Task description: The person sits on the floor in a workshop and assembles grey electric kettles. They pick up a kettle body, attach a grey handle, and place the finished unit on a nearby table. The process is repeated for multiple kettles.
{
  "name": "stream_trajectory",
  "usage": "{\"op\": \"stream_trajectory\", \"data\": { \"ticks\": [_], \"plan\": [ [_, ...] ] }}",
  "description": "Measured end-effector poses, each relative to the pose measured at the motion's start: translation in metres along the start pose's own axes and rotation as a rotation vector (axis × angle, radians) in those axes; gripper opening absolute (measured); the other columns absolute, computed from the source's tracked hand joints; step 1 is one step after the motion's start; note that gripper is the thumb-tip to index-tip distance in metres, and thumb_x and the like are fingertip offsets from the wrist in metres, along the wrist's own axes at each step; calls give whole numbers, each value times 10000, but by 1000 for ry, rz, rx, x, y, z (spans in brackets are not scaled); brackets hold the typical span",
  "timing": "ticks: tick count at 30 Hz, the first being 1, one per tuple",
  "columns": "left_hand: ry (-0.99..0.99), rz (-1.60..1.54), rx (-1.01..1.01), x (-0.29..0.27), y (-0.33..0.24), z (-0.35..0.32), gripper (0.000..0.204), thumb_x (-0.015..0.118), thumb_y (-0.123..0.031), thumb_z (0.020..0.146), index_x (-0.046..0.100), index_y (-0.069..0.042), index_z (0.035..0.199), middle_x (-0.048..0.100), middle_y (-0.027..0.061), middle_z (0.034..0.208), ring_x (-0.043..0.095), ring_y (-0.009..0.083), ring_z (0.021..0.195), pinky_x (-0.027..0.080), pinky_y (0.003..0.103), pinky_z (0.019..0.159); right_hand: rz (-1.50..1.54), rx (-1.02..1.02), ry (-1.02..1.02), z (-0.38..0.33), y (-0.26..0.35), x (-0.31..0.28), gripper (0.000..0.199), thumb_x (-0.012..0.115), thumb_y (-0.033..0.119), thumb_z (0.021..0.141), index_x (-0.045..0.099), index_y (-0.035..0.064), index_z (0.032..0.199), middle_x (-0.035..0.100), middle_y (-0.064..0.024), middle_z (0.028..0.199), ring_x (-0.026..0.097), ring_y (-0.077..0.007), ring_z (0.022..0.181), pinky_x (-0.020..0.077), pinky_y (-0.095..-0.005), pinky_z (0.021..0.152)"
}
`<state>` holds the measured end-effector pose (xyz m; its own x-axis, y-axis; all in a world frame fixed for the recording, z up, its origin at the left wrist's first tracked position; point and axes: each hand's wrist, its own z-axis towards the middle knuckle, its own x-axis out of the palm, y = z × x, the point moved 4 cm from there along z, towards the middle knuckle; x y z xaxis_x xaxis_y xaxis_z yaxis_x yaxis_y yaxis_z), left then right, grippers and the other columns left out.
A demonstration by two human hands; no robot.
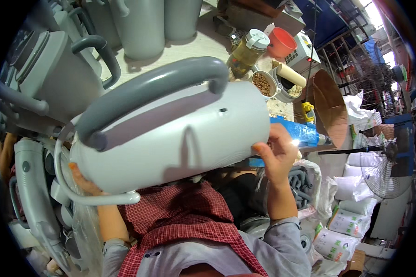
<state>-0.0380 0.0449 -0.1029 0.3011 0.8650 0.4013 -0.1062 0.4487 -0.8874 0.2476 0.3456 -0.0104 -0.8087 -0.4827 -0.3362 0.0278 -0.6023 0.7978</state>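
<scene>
You've got the big grey plastic housing (180, 134) lying on its side across your lap, filling the middle of the view – its dark grey handle (148, 87) arches over the top, and a pale hose loop (74, 184) curls round its left end. Behind it the workbench (194, 46) carries more grey housings (55, 69) of the same kind, upright. Your left hand (81, 180) is under the left end, propping it; fingers mostly hidden, so can't tell how tightly it grips. Your right hand (277, 154) is closed around a blue power screwdriver (298, 133) right at the housing's right end – tool body points away to the right. Smaller stuff on the bench beyond: clear bottle (247, 53), orange cup (281, 44), small tub of screws (262, 84)
</scene>
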Motion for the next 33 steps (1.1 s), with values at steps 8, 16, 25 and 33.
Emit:
{"op": "stream_trajectory", "data": {
  "ticks": [8,16,25,33],
  "plan": [
    [32,500,124,35,9,3,631,323,-534,989,614,6,843,653,81,704,608,128,609,472,240,527,60,142,-42,-8,-20,-8,182,742,75,764,660,-34,886,643,-94,872,585,-136,707,463,-233,623],
    [60,463,-117,-6,42,8,598,301,-508,993,615,-2,947,661,88,840,613,160,670,489,283,588,-159,191,125,-4,-17,-15,228,734,115,773,647,-28,929,639,-105,875,588,-170,729,457,-258,636],
    [191,582,108,-17,22,21,635,285,-545,991,555,-47,703,563,23,602,515,98,523,416,270,480,-110,-267,160,94,4,39,395,662,226,838,595,51,1185,644,-163,1021,631,-247,936,490,-318,798],
    [-38,323,-64,-6,24,30,518,368,-432,1001,603,-35,763,613,39,685,586,119,619,471,245,552,537,133,398,92,-5,44,412,674,60,860,556,-44,1241,668,-82,1020,638,-137,893,521,-256,808]
  ]
}}
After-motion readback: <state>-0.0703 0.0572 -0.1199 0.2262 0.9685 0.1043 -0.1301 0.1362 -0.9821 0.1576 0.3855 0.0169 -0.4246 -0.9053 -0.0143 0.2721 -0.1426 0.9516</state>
